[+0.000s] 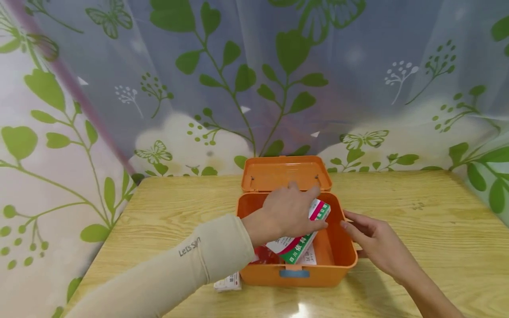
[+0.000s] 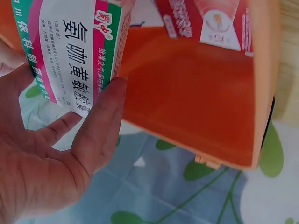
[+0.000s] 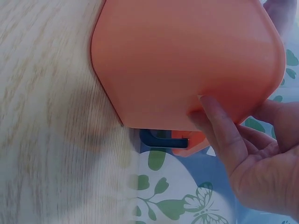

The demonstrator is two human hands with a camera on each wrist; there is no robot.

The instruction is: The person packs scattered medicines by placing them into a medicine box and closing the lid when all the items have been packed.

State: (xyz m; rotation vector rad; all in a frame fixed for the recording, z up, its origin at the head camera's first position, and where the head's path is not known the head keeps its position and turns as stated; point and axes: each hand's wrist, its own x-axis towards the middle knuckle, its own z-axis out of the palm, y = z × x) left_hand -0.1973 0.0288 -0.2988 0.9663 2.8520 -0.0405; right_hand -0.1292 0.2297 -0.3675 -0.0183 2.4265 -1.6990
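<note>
My left hand (image 1: 284, 212) reaches over the open orange storage box (image 1: 328, 274). It holds a white, green and magenta medicine box (image 2: 70, 51) between thumb and fingers, tilted above the bin's interior. Below it lie a red packet (image 1: 263, 254) and a white carton (image 1: 309, 256), partly covered by the held box. At the bin's right side, my right hand (image 1: 379, 245) grips the wall near the rim. The right wrist view shows its fingers (image 3: 219, 126) against the outer wall; the thumb is near the rim.
The orange lid (image 1: 286, 170) is swung back toward the patterned curtain (image 1: 222, 88). A small white carton (image 1: 228, 282) sits on the wooden table (image 1: 171, 198) by the bin's front left corner. A blue latch (image 1: 294, 274) is on the bin's front.
</note>
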